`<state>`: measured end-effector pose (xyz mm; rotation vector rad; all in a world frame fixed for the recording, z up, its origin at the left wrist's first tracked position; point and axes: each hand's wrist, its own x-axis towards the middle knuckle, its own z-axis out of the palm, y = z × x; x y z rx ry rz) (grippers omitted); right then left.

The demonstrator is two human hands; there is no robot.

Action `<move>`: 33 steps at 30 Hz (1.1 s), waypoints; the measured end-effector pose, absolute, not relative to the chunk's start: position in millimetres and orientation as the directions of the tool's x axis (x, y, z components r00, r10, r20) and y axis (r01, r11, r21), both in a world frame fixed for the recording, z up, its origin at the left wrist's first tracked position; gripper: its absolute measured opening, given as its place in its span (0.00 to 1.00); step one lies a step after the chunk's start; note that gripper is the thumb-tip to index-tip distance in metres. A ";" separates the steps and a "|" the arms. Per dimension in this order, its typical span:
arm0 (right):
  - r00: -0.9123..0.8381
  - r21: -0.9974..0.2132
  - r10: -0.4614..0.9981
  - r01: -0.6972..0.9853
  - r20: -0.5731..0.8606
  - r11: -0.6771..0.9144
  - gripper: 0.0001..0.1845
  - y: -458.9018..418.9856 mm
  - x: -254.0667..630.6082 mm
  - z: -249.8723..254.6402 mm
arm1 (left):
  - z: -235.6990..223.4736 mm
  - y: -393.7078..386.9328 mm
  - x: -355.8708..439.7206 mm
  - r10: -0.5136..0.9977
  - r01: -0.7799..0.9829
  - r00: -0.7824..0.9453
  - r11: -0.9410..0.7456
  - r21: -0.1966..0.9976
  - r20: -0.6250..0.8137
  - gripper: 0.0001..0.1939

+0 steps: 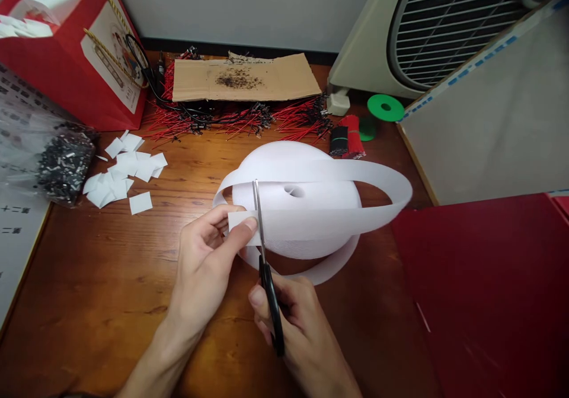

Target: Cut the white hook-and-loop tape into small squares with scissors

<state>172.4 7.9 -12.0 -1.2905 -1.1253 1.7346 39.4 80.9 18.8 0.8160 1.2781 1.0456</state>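
My left hand (213, 250) pinches the end of a white strip (302, 223) between thumb and fingers. The strip comes in loose loops off a large white roll (288, 158) lying flat on the table. Wrapped around the black handles of a pair of scissors (269, 291), my right hand (297, 315) keeps their blades across the strip, just right of my left thumb. The blades look nearly closed; whether the strip is cut through there, I cannot tell. Several cut white pieces (127, 170) lie in a loose pile at the left.
Behind the roll, a cardboard piece (195, 78) lies over red and black wires (302, 116). At left are a red paper bag (53, 72) and a clear bag of small black parts (66, 164). A fan (368, 42), green spool (386, 108) and red box (489, 279) stand right.
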 end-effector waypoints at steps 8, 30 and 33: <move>-0.287 -0.906 0.884 -0.100 -0.369 -0.411 0.31 10.2 170.9 -7.2 | 21.9 80.9 47.2 0.867 -0.439 0.131 0.486 0.756 -0.481 0.10; -0.326 -0.868 0.825 -0.031 -0.461 -0.496 0.31 7.2 177.2 -8.3 | 26.7 84.2 47.4 0.867 -0.420 0.069 0.474 0.774 -0.494 0.09; -0.309 -0.878 0.840 -0.029 -0.446 -0.477 0.32 4.0 177.5 -12.5 | 27.8 84.6 49.2 0.868 -0.413 0.037 0.465 0.783 -0.495 0.11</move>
